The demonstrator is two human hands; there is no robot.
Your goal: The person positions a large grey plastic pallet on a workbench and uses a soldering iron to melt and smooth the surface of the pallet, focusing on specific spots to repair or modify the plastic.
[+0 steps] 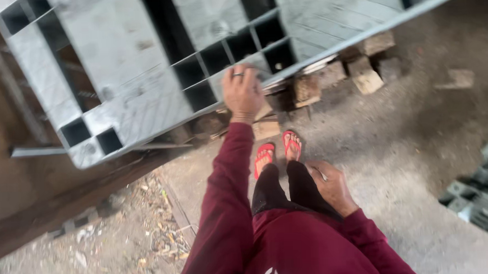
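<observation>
Pallet (142,75): grey plastic, tilted, resting on wood blocks (362,71)
Left hand (243,93): fingers curled over pallet edge, gripping it
Right hand (329,185): near thigh, finger state unclear

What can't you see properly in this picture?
- Head view: the pallet is cut off by the top edge.
- Left hand: its fingertips curl over the pallet's rim, hidden.
- Right hand: its palm faces the leg, so anything in it is hidden.
- Wood blocks: blurred.
</observation>
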